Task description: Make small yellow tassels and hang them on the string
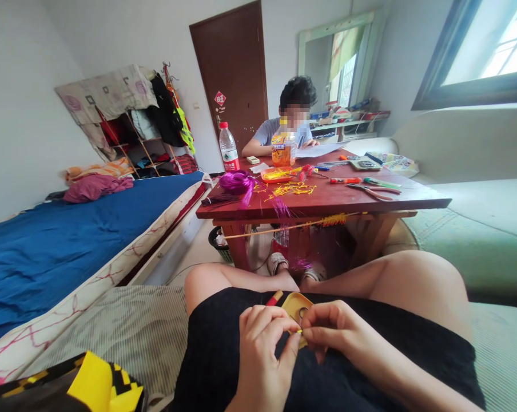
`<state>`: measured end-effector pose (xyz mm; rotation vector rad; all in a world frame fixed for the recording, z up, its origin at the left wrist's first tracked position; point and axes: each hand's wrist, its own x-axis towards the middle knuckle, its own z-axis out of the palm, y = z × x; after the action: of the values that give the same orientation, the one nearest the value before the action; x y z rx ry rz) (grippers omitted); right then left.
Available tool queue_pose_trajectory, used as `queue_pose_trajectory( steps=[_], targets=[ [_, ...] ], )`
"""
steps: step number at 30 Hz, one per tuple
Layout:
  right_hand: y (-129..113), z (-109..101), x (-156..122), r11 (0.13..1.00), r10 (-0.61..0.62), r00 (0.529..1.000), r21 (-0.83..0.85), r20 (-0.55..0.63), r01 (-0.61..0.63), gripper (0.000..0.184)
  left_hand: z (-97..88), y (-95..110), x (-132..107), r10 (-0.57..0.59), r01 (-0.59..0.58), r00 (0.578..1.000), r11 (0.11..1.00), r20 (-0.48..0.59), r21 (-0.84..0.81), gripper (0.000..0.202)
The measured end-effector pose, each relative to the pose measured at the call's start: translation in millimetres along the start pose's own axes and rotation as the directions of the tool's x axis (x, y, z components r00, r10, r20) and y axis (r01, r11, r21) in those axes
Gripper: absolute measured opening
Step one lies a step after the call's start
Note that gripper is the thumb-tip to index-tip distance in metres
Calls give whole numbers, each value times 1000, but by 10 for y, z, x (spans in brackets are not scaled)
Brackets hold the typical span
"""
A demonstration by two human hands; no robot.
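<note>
Both of my hands meet above my lap, fingertips almost touching. Between the thumb and fingers of my left hand is a small yellow piece, too small to make out fully. My right hand pinches at the same spot from the other side; whether it grips the piece too is hard to see. Behind the fingers a yellow tray rests on my lap, partly hidden, with a dark metal ring, perhaps a scissors handle, showing in it. Beside the tray lies a red and tan stick-like object.
A red table stands ahead, bearing purple thread, yellow pieces, pliers, a water bottle and a tea bottle. A thin stick runs along its front. Another person sits opposite with papers.
</note>
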<state>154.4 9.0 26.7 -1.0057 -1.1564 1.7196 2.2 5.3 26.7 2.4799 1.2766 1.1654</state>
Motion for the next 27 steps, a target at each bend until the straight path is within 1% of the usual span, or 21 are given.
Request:
queue_pose_trajectory(
  steps=[5, 9, 14, 18, 22, 24, 25, 26, 27],
  targets=[
    [16, 8, 5, 998, 30, 1000, 57, -5, -30, 27, 0, -11, -14, 9, -9, 1000, 1000, 1, -16, 9],
    [48, -6, 13, 996, 42, 999, 83, -7, -42, 27, -2, -3, -6, -22, 22, 999, 999, 26, -24, 10],
    [60, -14, 16, 992, 54, 999, 112, -10, -52, 21, 11, -8, -10, -37, 37, 999, 999, 26, -14, 10],
    [73, 0, 23, 992, 37, 999, 122, -7, -36, 18, 37, -31, -33, -94, 97, 994, 993, 52, -72, 9],
    [115, 14, 34, 995, 19, 1000, 94, -24, -17, 20, 60, -38, -59, -165, 177, 983, 972, 84, -153, 10],
    [144, 18, 23, 1000, -16, 998, 16, -53, 17, 19, 66, -27, -65, -216, 233, 971, 953, 104, -196, 10],
    [158, 20, 12, 996, -54, 996, -77, -77, 48, 18, 68, -18, -63, -250, 270, 961, 938, 115, -218, 10],
    [171, 20, -1, 973, -117, 988, -212, -101, 94, 15, 68, -8, -56, -293, 316, 948, 918, 128, -241, 10],
    [184, 20, -16, 913, -213, 971, -375, -107, 159, 12, 67, 2, -45, -343, 369, 929, 890, 142, -268, 10]
  ],
)
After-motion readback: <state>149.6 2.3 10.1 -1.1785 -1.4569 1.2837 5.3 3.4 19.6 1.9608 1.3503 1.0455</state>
